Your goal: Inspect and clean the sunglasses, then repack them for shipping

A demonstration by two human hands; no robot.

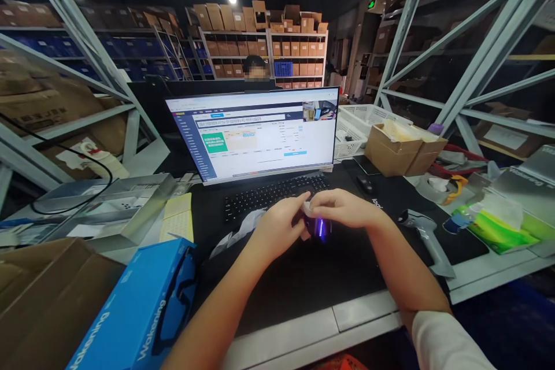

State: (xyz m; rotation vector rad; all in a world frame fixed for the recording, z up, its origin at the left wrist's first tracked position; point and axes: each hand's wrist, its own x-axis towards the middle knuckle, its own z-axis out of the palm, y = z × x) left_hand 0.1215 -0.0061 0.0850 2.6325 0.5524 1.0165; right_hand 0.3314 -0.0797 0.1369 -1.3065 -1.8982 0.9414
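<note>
blue box at near desk edge, left hand and right hand both pinching glowing mouse, bare mat around

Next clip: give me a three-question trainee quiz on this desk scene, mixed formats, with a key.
1. True or false: both hands meet over a small dark device with a purple glow, on the black desk mat.
2. Multiple choice: what lies on the mat just right of the right hand? A) a stapler B) a grey handheld scanner C) a mug
3. Fill in: the blue box at the lower left sits on the side of the ______ hand.

Key: 1 true; 2 B; 3 left. Whether the fingers actually grip the small device cannot be told; they hide most of it. The keyboard and monitor stand behind the hands.
</note>
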